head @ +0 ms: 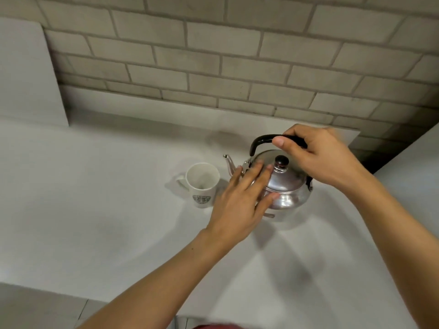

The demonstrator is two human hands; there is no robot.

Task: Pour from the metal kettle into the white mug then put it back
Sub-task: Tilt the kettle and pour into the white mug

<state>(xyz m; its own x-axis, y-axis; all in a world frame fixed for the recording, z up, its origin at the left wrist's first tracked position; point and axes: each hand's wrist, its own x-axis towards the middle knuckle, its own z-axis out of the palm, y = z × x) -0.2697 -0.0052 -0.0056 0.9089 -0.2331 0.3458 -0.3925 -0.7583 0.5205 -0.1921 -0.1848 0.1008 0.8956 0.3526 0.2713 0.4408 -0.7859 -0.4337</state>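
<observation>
The metal kettle point(288, 186) stands on the white counter, its thin spout pointing left toward the white mug point(202, 184). The mug is upright just left of the kettle, handle to the left, a green logo on its front. My right hand point(318, 156) is closed around the kettle's black handle from above. My left hand point(242, 203) lies flat with fingers spread against the kettle's lid and left side, just short of the dark lid knob. The kettle's base looks slightly tilted off the counter.
The white counter point(107, 198) runs wide to the left and toward me. A grey brick wall point(213, 55) rises behind it. A white panel point(26, 72) leans at the back left. A raised white surface point(413, 162) stands at the right.
</observation>
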